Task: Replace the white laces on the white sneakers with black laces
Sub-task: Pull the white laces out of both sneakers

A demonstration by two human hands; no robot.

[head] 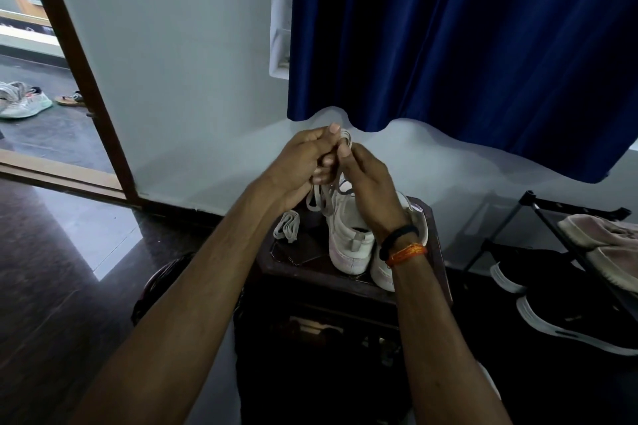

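Two white sneakers (349,245) stand heel toward me on a small dark wooden table (307,269). Above them, both hands hold a white lace (322,198) gathered into loops. My left hand (303,166) grips the bundle with curled fingers, thumb up. My right hand (367,186) pinches the lace at its top loop, close against the left hand. Loose ends of the lace hang down toward the sneakers. A second white lace (287,226), folded into a bundle, lies on the table left of the sneakers. No black lace can be clearly made out.
A shoe rack (538,214) at the right holds pink shoes (600,235) and black sneakers (566,307). A blue curtain (466,38) hangs behind the table. An open doorway (41,79) at the left shows more shoes outside. The floor is dark and glossy.
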